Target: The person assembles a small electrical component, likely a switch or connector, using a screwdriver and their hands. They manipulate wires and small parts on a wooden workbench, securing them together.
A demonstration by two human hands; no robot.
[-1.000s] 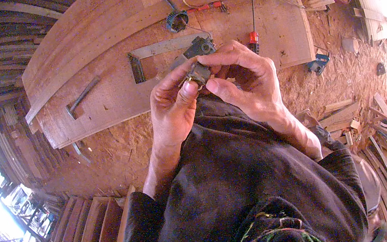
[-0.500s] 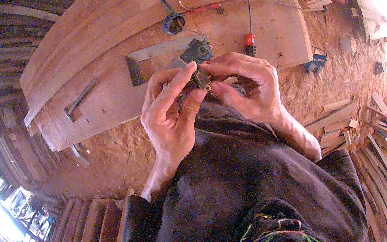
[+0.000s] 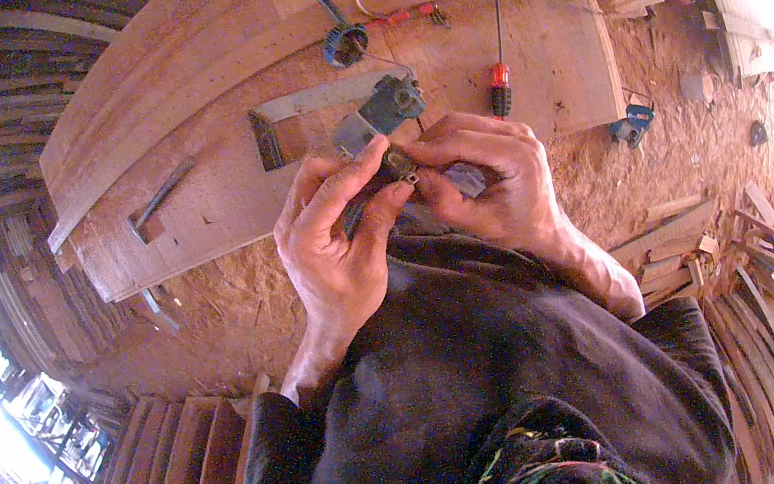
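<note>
"Wooden desk (image 3: 221,218): what surrounds the work?"
"Just beyond my left hand (image 3: 330,236) and right hand (image 3: 494,179), a grey tool body (image 3: 392,101) partly hides a steel square (image 3: 304,103); left lies a hammer-like tool (image 3: 164,194); right, a red-handled screwdriver (image 3: 500,82)."
"And the hands' state?"
"Both pinch one small dark part (image 3: 402,167) between their fingertips, near the desk's closer edge."
"Containers?"
"On the shavings-strewn floor (image 3: 600,178), right, I see a pale tub (image 3: 699,87); its contents I cannot tell."
</note>
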